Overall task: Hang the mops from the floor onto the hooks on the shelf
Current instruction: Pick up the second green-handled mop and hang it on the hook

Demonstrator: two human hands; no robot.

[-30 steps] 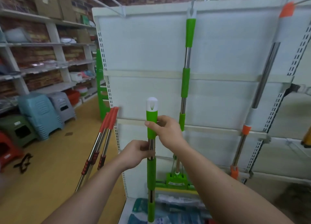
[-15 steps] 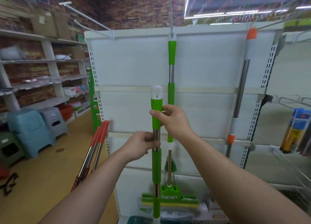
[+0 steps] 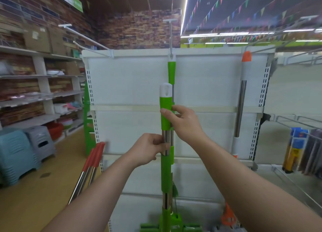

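The green mop [image 3: 165, 113] stands upright in front of the white shelf [image 3: 132, 85], its long axis vertical, its white cap with the hanging slot pointing up and its head down near the shelf's bottom edge. The left hand [image 3: 148, 150] is clenched on the steel section of the pole, and just above it the right hand [image 3: 183, 122] grasps the upper green sleeve with thumb across the front. Behind the held pole a second green mop [image 3: 171, 71] hangs from a hook [image 3: 170, 34] at the shelf's top edge, and toward the right edge an orange-tipped mop [image 3: 241, 99] hangs vertically too.
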